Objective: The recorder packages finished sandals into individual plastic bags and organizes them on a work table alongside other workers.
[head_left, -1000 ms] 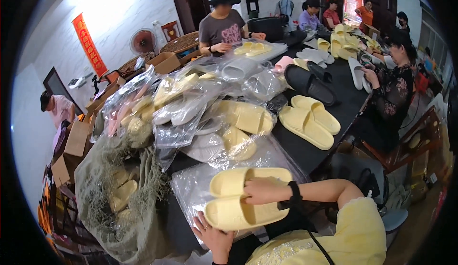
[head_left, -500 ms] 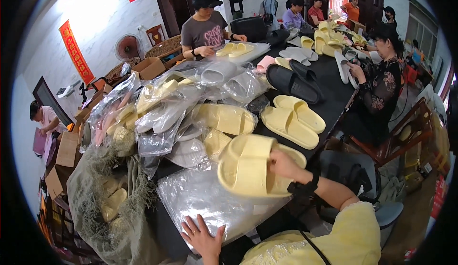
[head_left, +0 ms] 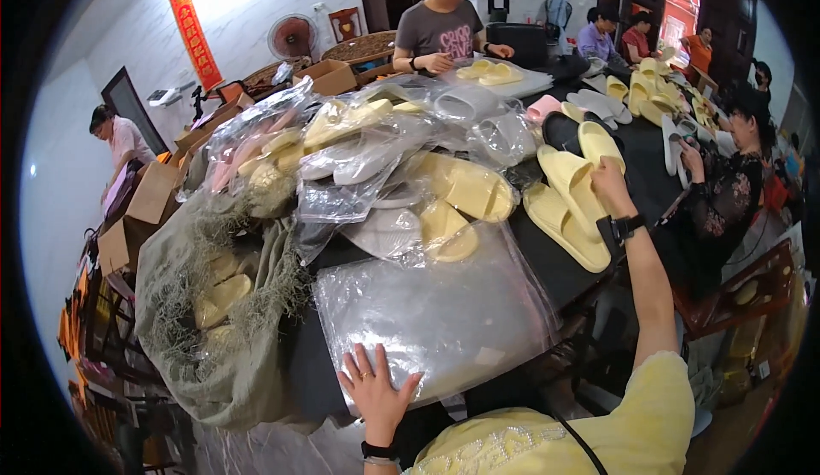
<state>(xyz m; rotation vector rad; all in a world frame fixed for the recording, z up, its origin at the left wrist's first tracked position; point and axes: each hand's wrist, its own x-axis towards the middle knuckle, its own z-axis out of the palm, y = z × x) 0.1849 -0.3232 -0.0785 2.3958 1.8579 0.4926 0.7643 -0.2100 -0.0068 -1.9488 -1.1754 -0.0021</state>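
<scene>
Right hand [head_left: 612,186] had carried the yellow slipper [head_left: 571,183] out to 2 o'clock, fingers pinching it; left hand [head_left: 376,387] lay spread on the clear bag [head_left: 444,321]. Bagging looked next.

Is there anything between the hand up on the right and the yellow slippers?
No. The right hand is already on the yellow slippers, its fingers touching the top one, with nothing visible between them. The left hand lies flat on the clear plastic bag, apart from the slippers.
</scene>
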